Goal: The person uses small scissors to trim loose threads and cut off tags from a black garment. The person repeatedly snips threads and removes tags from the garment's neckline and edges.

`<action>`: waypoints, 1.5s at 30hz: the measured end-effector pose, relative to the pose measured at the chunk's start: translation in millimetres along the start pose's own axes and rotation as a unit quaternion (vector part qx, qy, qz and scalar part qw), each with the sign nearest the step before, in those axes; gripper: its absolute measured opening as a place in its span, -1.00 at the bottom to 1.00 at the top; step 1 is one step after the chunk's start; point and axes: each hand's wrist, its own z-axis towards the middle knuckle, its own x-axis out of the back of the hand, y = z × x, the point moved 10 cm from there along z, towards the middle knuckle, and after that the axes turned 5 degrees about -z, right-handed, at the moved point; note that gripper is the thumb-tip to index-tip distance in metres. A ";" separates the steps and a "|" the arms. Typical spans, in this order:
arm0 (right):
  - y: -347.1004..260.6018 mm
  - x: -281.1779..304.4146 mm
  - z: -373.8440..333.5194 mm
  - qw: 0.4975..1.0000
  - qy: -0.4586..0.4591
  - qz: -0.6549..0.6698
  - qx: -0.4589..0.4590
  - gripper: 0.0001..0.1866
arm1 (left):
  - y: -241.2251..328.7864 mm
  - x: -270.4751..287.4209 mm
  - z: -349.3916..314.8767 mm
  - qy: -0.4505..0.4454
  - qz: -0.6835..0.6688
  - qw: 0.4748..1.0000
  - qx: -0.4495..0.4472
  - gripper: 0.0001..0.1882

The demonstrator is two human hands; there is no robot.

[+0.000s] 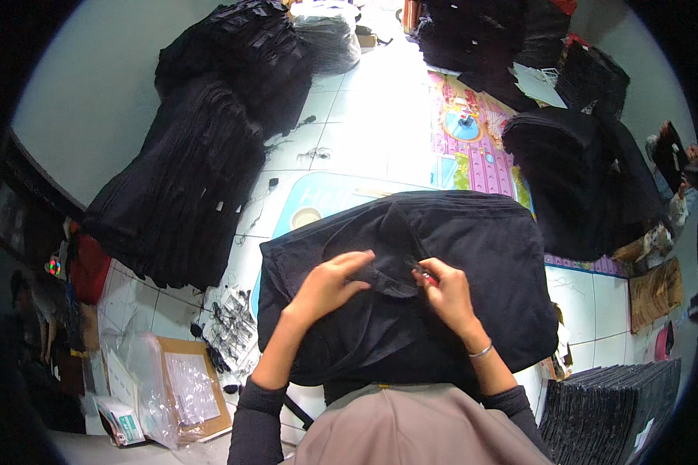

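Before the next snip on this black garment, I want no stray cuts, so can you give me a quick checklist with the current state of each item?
1. Left hand pinning the black garment flat: ok, its fingers press on the cloth.
2. Right hand holding a small tool: ok, something small with red on it shows at the fingertips, but what kind it is cannot be told.
3. Tool blades open or shut: cannot tell, too small.
4. Left fingers away from the tool: ok, a gap of cloth lies between the hands.
5. Thread to be cut visible: cannot tell, black on black.
6. Garment resting on the stack without sliding: ok, it lies spread out.
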 end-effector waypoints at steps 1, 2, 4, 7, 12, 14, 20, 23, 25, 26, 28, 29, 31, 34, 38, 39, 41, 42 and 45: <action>9.4 8.5 1.1 0.999 0.016 0.028 -0.013 -0.83 | 14.3 -15.3 8.3 -0.028 0.099 0.993 -0.056 -0.60; 18.7 20.4 1.1 0.998 0.051 0.011 -0.026 -0.86 | 8.5 -28.2 13.9 -0.068 0.117 0.991 -0.017 -0.69; 43.7 36.0 0.5 0.990 0.073 0.099 -0.075 -0.88 | 15.2 -36.6 22.9 -0.097 0.196 0.974 -0.056 -0.72; 71.4 46.4 -0.2 0.964 0.079 0.222 -0.120 -0.86 | 33.9 -24.3 24.9 -0.085 0.057 0.986 -0.135 -0.72; 78.4 41.2 2.2 0.967 0.071 0.220 -0.105 -0.86 | 35.6 -39.8 11.8 -0.111 0.236 0.946 -0.192 -0.68; 77.1 41.4 0.9 0.970 0.074 0.210 -0.095 -0.86 | 33.0 -30.3 15.5 -0.074 0.159 0.970 -0.167 -0.74; 79.9 44.9 -1.8 0.949 0.076 0.289 -0.104 -0.86 | -39.1 106.8 6.3 0.271 -0.212 0.921 0.184 -0.69; 77.7 45.7 -0.6 0.949 0.086 0.290 -0.092 -0.85 | -35.7 163.0 25.4 0.159 0.107 0.962 0.194 -0.74; 77.6 44.5 -0.8 0.953 0.092 0.273 -0.092 -0.85 | -6.0 170.5 24.4 0.222 0.489 0.829 0.159 -0.77; 77.9 43.8 -0.4 0.954 0.094 0.269 -0.093 -0.84 | 3.3 146.6 33.4 0.205 0.391 0.894 0.071 -0.78; 77.6 42.3 -0.8 0.956 0.096 0.261 -0.097 -0.83 | 21.7 80.0 48.5 0.138 0.176 0.974 -0.041 -0.70; 77.8 41.3 -1.4 0.957 0.092 0.258 -0.101 -0.83 | 30.6 26.9 56.8 0.023 0.118 0.990 -0.076 -0.65; 74.1 43.0 -2.1 0.962 0.092 0.240 -0.090 -0.83 | 51.6 -54.7 58.6 -0.107 0.039 0.986 -0.119 -0.48; 71.9 46.1 -4.2 0.964 0.099 0.228 -0.089 -0.83 | 49.4 -120.0 70.4 -0.207 0.045 0.970 -0.123 -0.60; 69.0 46.8 -5.0 0.967 0.102 0.216 -0.085 -0.83 | 38.5 -123.8 73.6 -0.181 0.050 0.965 -0.181 -0.75; 68.0 45.6 -4.9 0.969 0.097 0.213 -0.084 -0.83 | 40.0 -117.8 71.9 -0.151 0.022 0.967 -0.202 -0.76; 61.1 45.5 -4.0 0.976 0.096 0.181 -0.067 -0.80 | 38.6 -113.4 70.1 -0.118 0.006 0.973 -0.200 -0.79; 56.6 44.5 -2.7 0.980 0.088 0.169 -0.057 -0.79 | 39.8 -111.3 68.9 -0.112 -0.010 0.974 -0.196 -0.79; 36.8 26.2 5.9 0.968 -0.026 0.249 -0.024 -0.73 | 29.3 -102.5 70.4 -0.162 -0.203 0.963 -0.075 -0.91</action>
